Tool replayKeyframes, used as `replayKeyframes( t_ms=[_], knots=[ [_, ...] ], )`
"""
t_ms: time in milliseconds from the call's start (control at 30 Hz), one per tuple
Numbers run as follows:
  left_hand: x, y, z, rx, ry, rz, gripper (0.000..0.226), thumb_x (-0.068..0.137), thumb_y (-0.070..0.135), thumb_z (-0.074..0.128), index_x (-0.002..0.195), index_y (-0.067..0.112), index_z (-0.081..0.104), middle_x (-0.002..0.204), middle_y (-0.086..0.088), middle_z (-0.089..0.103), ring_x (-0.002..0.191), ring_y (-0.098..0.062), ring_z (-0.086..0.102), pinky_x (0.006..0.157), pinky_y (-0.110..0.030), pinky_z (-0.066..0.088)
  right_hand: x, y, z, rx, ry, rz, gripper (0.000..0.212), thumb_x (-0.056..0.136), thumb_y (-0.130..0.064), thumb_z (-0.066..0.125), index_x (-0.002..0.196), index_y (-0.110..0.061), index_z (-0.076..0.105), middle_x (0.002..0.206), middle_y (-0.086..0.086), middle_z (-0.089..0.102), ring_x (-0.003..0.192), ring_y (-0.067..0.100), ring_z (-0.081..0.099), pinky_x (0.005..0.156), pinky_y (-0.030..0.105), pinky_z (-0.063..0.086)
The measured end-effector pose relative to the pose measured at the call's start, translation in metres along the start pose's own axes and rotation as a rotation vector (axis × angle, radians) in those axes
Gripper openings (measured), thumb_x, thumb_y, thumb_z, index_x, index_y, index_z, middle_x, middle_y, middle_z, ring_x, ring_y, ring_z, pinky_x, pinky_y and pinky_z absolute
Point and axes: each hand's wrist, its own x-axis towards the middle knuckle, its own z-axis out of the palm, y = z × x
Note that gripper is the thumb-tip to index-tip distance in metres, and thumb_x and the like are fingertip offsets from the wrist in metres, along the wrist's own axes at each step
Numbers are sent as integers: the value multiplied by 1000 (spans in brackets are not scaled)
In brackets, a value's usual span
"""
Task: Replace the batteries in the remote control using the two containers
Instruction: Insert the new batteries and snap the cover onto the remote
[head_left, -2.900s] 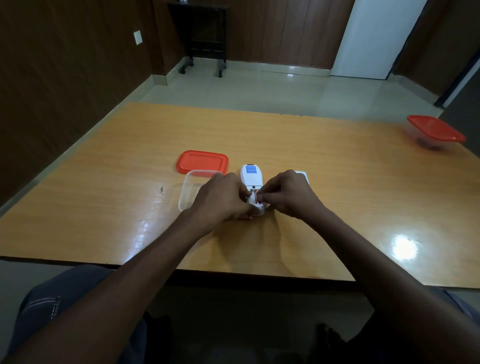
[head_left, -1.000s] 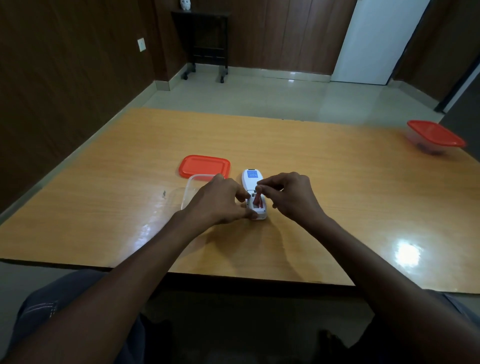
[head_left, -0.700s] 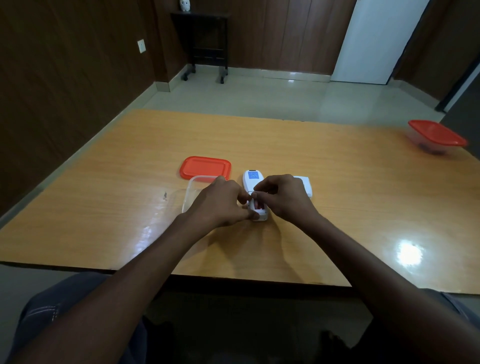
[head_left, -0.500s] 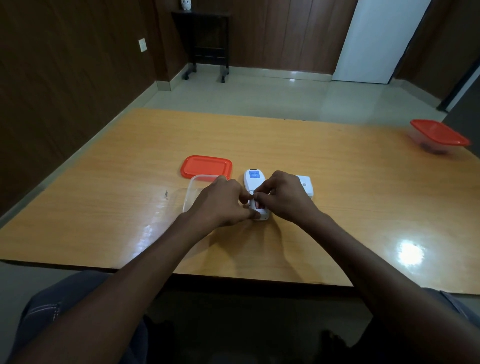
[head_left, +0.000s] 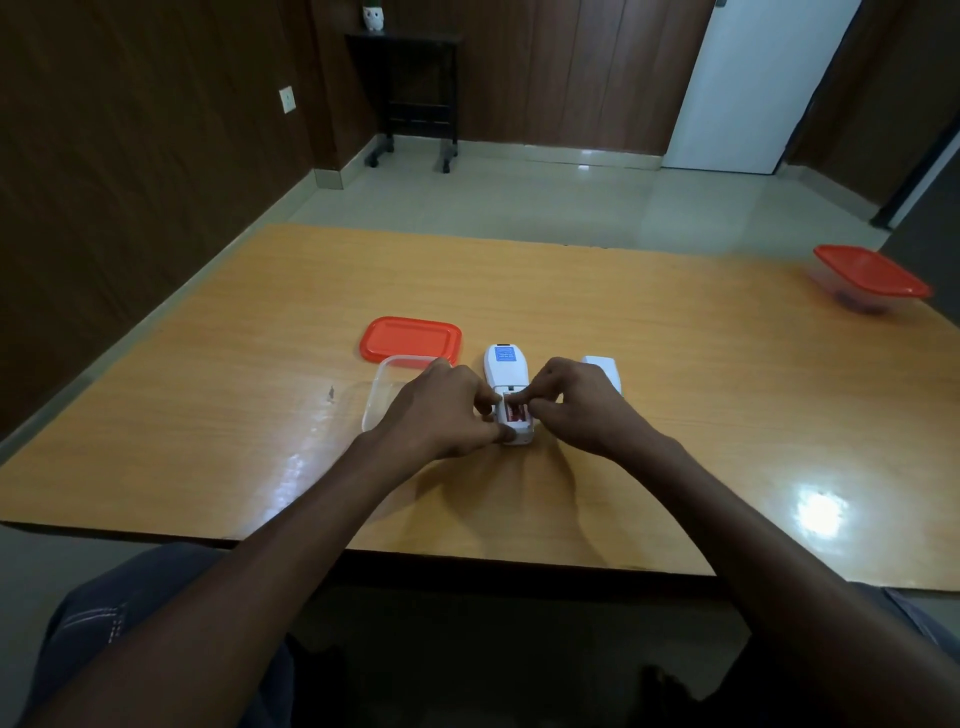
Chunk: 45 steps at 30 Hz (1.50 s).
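Remote control (head_left: 506, 371), white, face-down, red battery (head_left: 514, 413) exposed, pinched between left hand (head_left: 440, 413) and right hand (head_left: 576, 408).

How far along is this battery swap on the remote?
Partly done. The remote lies face down with its cover set aside, and the near container is open, its red lid beside it. In hand: the left hand steadies the remote while the right hand works at a red battery in the bay. Left: the far container is still lidded, and the cover must go back on.
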Motion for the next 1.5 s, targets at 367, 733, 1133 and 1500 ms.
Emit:
replayKeyframes(
  t_ms=[367,733,1133,1500],
  knots=[
    [1,6,-1,-109,-14,-25,47,72,41,87,114,22,78,102,4,76,111,-15,61,91,-43,53,2,31,-11,-465,303,372,36,92,-42,59,114,-15,68,110,10,66,105,31,58,71,36,46],
    [3,10,-12,-257,-15,-138,37,86,14,67,121,18,74,100,-5,79,63,-5,67,60,-22,48,-9,-7,-6,24,378,285,41,75,-43,74,112,-25,71,98,1,76,84,16,64,68,27,41],
    [0,11,-20,-527,-103,-265,48,62,21,38,101,22,66,99,-26,76,53,-31,52,38,-19,33,-21,-25,42,-145,295,216,47,76,-57,69,109,-26,58,92,1,45,72,24,52,59,31,38],
    [5,18,-14,-909,-88,-304,31,90,-1,41,105,4,68,95,-19,73,45,-22,65,40,-27,51,-15,-24,27,74,370,260,39,68,-41,81,99,-25,64,82,-2,67,74,20,61,57,29,38]
  ],
)
